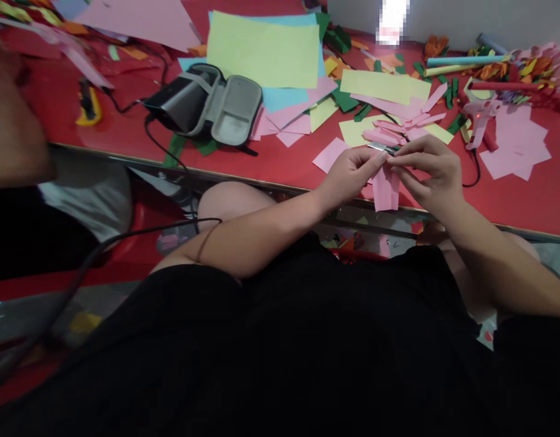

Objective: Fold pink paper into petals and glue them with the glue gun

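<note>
My left hand (350, 175) pinches the top of a folded pink paper strip (386, 193), which hangs down over the table's front edge. Against the same end of the strip, the fingertips of my right hand (432, 173) are closed. A thin silvery metal tool with a dark end (378, 147) lies across the top, right at the fingertips. Which hand grips the tool I cannot tell, and its exact kind is partly hidden. Just behind my hands are folded pink paper pieces (409, 128).
On the red table (280, 164) lie an open grey case (236, 112), a yellow cutter (89, 106), paper sheets (264, 51), a pink glue gun (482, 118) with its cord, pink star-shaped paper (516, 145) and paper flowers (534, 70). Another person's arm (16, 121) is at left.
</note>
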A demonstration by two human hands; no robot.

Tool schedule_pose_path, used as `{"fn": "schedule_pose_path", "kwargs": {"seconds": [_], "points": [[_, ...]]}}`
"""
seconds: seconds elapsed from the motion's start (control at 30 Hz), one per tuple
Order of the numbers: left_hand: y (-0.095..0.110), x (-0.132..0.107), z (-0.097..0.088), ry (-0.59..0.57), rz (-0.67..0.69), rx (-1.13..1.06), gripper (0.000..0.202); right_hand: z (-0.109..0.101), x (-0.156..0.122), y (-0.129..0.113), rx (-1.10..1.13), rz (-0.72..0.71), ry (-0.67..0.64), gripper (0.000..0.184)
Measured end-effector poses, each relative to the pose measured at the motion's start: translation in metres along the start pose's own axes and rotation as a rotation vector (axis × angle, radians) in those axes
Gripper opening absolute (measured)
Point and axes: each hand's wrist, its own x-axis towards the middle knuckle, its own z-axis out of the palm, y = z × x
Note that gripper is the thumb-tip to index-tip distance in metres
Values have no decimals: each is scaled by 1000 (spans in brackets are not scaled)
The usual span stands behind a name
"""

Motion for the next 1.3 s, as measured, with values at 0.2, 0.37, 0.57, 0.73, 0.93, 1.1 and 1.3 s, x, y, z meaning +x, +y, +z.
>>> {"fn": "schedule_pose_path", "kwargs": {"seconds": [0.2,0.37,0.57,0.73,0.93,1.1,1.3], "points": [[-7,-2,5,41,90,70,77,5,1,-9,220,226,25,40],[-17,-2,4,100,150,133,72,12,1,-9,369,431,60,61],[-23,0,-1,132,190,176,65,13,3,-12,447,514,41,52],[-24,1,-3,126,143,140,62,15,3,-15,453,533,53,37],[-16,-1,1,142,-14,17,52,17,-1,-8,357,460,56,32],[-10,-1,4,157,-47,23,39,25,-3,-3,369,449,33,37],[-5,3,1,115,-97,-4,51,24,-1,-3,381,449,53,46]]}}
